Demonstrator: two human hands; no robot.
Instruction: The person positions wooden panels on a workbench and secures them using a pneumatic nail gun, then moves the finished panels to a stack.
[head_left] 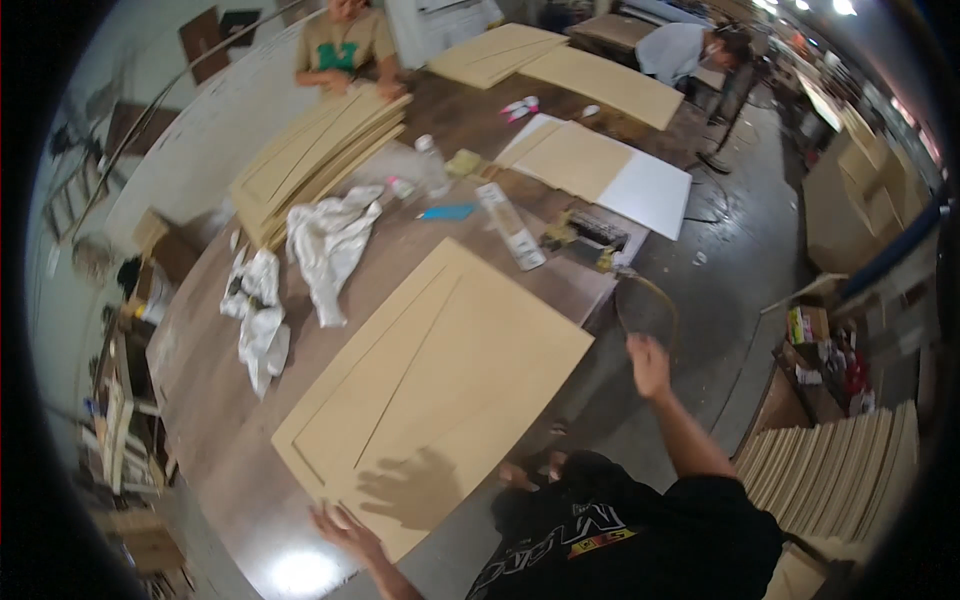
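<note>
A tan rectangular board [480, 340] lies slantwise on the brown table in front of me. Two long thin dark lines and a short angled one run along its left part. My left hand [352, 537] is at the board's near left corner, fingers spread, holding nothing; whether it touches the board is hard to tell. A hand's shadow falls on the board's near part. Off the board's right edge, my right hand [650, 368] is held over the floor side, empty, with its fingers loosely extended.
White cloths [330, 250] and a stack of tan boards [320, 160] lie left. Beyond the board are a blue flat piece [446, 212], a bottle [432, 165], a long pale package [510, 228] and a hosed tool [590, 238]. Two people work farther off. More boards [835, 475] stand right.
</note>
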